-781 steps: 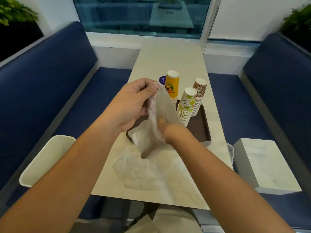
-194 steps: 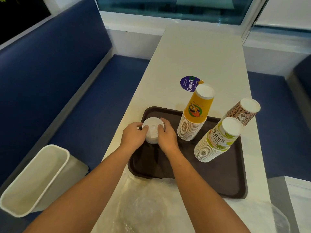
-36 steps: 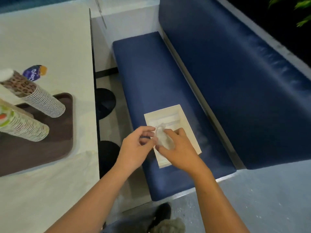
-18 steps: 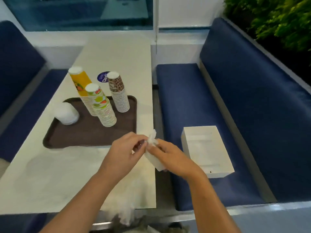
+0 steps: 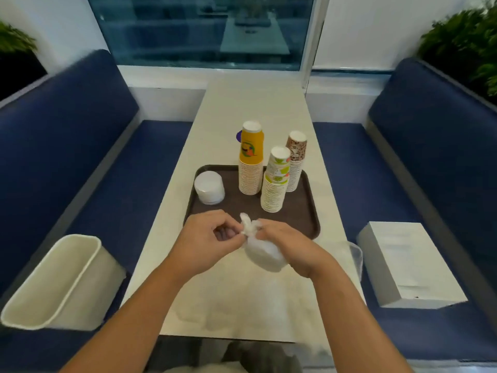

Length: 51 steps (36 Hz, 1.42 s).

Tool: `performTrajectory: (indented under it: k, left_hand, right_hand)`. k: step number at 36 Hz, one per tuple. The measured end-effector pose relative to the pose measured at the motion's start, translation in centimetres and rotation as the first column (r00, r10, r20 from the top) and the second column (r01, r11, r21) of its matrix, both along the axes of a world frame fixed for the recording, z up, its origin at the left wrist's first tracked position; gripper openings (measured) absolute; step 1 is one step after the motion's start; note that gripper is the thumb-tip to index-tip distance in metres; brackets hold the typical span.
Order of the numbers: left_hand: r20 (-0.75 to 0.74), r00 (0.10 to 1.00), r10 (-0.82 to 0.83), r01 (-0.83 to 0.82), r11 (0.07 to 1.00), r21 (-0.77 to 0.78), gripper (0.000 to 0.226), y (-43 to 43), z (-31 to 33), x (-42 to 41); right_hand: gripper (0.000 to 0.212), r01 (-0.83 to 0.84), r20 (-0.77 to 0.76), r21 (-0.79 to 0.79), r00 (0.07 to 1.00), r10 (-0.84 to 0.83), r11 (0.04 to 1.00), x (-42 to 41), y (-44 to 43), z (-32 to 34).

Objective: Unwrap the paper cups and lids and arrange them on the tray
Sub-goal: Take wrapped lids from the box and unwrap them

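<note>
Bundle of wrapped lids (image 5: 262, 255) gripped in right hand (image 5: 291, 247), left hand (image 5: 205, 239) pinching its twisted top (image 5: 248, 228), near tray (image 5: 309, 223).

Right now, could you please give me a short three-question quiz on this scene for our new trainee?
1. True or false: the unwrapped stack of lids stands on the tray, left of the cup stacks.
2. Multiple choice: how many cup stacks stand on the tray? A two, B three, C four.
3. Short answer: what do the left hand and right hand hold between them?

Key: 1 true; 2 B; 3 a plastic-wrapped bundle, pinched at its twisted top.
</note>
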State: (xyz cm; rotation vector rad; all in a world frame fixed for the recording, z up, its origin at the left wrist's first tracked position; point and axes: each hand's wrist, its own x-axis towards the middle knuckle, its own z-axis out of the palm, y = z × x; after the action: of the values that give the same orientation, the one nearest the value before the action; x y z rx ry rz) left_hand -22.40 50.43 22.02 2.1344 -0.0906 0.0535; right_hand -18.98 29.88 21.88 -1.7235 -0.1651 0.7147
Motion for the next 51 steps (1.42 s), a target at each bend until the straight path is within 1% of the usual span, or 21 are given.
performTrajectory:
  k: [3,6,8,10,13,15,17,18,21,23,26,31,36,38,39,41,42,44,46,49,51]
  left_hand:
    - [-0.118,0.991,-0.059,0.055,0.998,-0.034,0.010,2.2,0.9,0.2]
    - [-0.169,0.981,-0.097,0.109,0.992,0.068,0.009,3.3,1.2,0.5]
    - [-0.134,0.984,-0.119,0.135,0.984,0.114,0.011,3.3,1.1,0.5]
    - [-0.053,0.989,-0.137,0.143,0.982,0.127,0.014,2.8,0.9,0.6]
    - [0.030,0.988,-0.150,0.144,0.978,0.149,0.021,1.4,0.6,0.6]
    - [0.052,0.990,-0.129,0.123,0.987,0.102,0.020,0.8,0.5,0.6]
    - [0.040,0.995,-0.090,0.090,0.996,0.006,0.017,0.4,0.6,0.5]
    - [0.002,0.997,-0.081,0.081,0.997,-0.019,0.015,0.4,0.6,0.4]
    - [-0.178,0.978,-0.106,0.112,0.993,0.022,0.011,-0.4,0.6,0.4]
    - [-0.240,0.963,-0.120,0.135,0.990,0.047,0.013,-0.8,0.5,0.5]
    - [-0.237,0.967,-0.094,0.109,0.993,0.048,0.013,-1.4,0.3,0.6]
    - [-0.118,0.993,-0.015,0.012,1.000,-0.024,0.019,-2.0,-0.6,0.3]
    - [-0.185,0.980,0.076,-0.115,0.972,-0.206,0.015,-2.3,-0.5,-0.1]
    - [-0.202,0.973,0.113,-0.159,0.962,-0.223,0.013,-2.3,-0.7,-0.2]
    - [-0.203,0.968,0.148,-0.191,0.958,-0.215,0.013,-2.3,-0.8,-0.2]
    - [-0.192,0.957,0.218,-0.255,0.948,-0.192,0.013,-2.2,-1.0,-0.1]
    - [-0.188,0.953,0.239,-0.273,0.945,-0.178,0.012,-2.2,-1.0,-0.1]
    - [-0.193,0.949,0.248,-0.282,0.943,-0.176,0.013,-2.3,-0.8,0.1]
    - [-0.215,0.946,0.241,-0.291,0.925,-0.244,0.019,-2.4,-0.5,0.2]
    - [-0.235,0.950,0.205,-0.282,0.886,-0.368,0.026,-2.1,0.1,0.3]
    - [-0.221,0.958,0.182,-0.254,0.899,-0.358,0.028,-1.7,0.4,0.3]
  right_hand:
    - [0.035,-0.066,-0.137,0.060,0.988,0.073,0.996,0.7,1.2,0.6]
    - [0.033,-0.077,-0.361,0.047,0.928,0.088,0.996,1.8,1.4,0.3]
    - [0.038,-0.184,-0.468,0.060,0.863,0.190,0.981,2.5,1.2,0.1]
    - [0.041,-0.286,-0.524,0.159,0.787,0.326,0.945,3.2,1.1,-0.2]
    - [0.041,-0.361,-0.541,0.303,0.697,0.471,0.882,3.5,1.0,-0.6]
    - [0.039,-0.362,-0.539,0.367,0.668,0.513,0.857,3.3,0.8,-0.8]
    - [0.040,-0.329,-0.535,0.396,0.675,0.507,0.857,3.2,0.3,-0.9]
    - [0.042,-0.312,-0.534,0.394,0.688,0.491,0.865,3.3,0.1,-1.0]
    - [0.046,-0.289,-0.530,0.352,0.723,0.443,0.891,3.5,-0.9,-0.8]
    - [0.042,-0.281,-0.511,0.298,0.761,0.401,0.912,3.5,-1.4,-0.7]
    - [0.040,-0.241,-0.515,0.247,0.788,0.338,0.938,3.4,-1.8,-0.9]
    - [0.042,-0.210,-0.553,0.232,0.775,0.306,0.950,3.6,-2.1,-1.1]
    - [0.043,-0.182,-0.542,0.270,0.783,0.306,0.946,3.6,-2.5,-0.9]
    - [0.043,-0.154,-0.502,0.223,0.828,0.249,0.963,3.3,-2.2,-0.5]
    - [0.039,-0.129,-0.444,0.168,0.875,0.192,0.977,3.2,-1.9,-0.3]
    - [0.026,-0.084,-0.191,0.004,0.978,0.083,0.996,2.5,-1.1,-0.1]
    - [0.021,-0.055,-0.032,-0.072,0.998,0.052,0.996,2.2,-0.8,-0.1]
    - [0.021,0.013,0.261,-0.114,0.965,0.017,0.993,1.4,-0.2,-0.6]
    - [0.023,0.069,0.447,-0.074,0.894,-0.029,0.995,0.7,0.2,-1.3]
    - [0.019,0.161,0.540,-0.064,0.836,-0.102,0.985,0.2,0.8,-2.1]
    - [0.019,0.221,0.561,-0.073,0.815,-0.144,0.972,0.0,1.2,-2.3]
